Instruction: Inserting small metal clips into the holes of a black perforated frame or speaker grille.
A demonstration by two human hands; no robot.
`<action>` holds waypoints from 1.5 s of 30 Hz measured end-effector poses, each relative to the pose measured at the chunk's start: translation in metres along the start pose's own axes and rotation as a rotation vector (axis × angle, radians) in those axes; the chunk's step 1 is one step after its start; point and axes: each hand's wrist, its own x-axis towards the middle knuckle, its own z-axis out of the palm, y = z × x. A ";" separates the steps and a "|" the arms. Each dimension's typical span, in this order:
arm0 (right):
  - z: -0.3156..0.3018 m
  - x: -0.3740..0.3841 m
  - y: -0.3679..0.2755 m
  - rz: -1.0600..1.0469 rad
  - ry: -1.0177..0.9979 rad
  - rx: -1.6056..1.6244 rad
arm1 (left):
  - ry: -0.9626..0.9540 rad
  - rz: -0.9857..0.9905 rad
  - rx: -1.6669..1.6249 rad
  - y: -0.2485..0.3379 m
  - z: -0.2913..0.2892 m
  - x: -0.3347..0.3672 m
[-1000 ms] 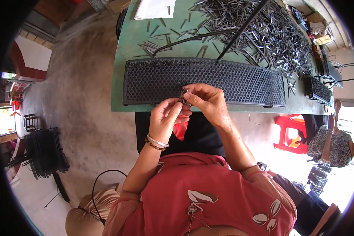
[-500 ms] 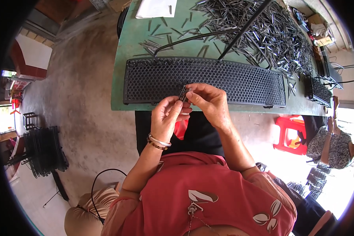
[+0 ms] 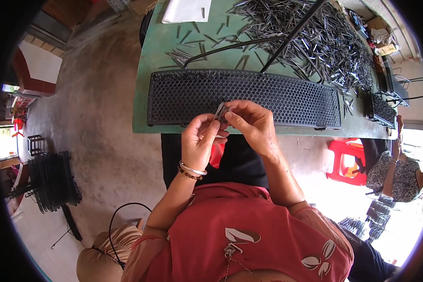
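A few thin, dark strips (image 3: 220,112) are pinched between the fingertips of both my hands. My left hand (image 3: 197,144) is closed on their lower end, with thumb and fingers together. From the other side, the thumb and forefinger of my right hand (image 3: 257,128) close on the same strips. Just beyond both hands lies a long black perforated panel (image 3: 277,96), full of small round holes, along the near edge of the green table (image 3: 143,96). How many strips I hold is too small to tell.
A large heap of loose dark strips (image 3: 315,42) covers the table's far right. Black rods (image 3: 293,33) rise slanting over the panel. A white notebook (image 3: 185,11) lies at the far left. At right are a red stool (image 3: 347,162) and another person (image 3: 399,176); black racks (image 3: 54,181) stand left.
My hands have shifted very slightly, and the strips between my fingertips have turned a little. The panel and the heap lie as before.
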 end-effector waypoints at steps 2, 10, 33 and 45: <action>0.000 0.000 0.000 0.005 0.014 -0.013 | 0.007 0.054 0.045 -0.002 0.000 0.000; -0.013 0.002 0.004 -0.033 -0.123 -0.061 | -0.044 0.111 0.090 -0.004 0.001 -0.002; -0.045 0.093 -0.004 -0.498 0.100 -0.753 | 0.009 0.036 0.042 -0.005 -0.007 -0.004; -0.049 0.097 -0.001 -0.487 0.080 -0.810 | -0.005 0.017 0.039 -0.008 -0.009 -0.005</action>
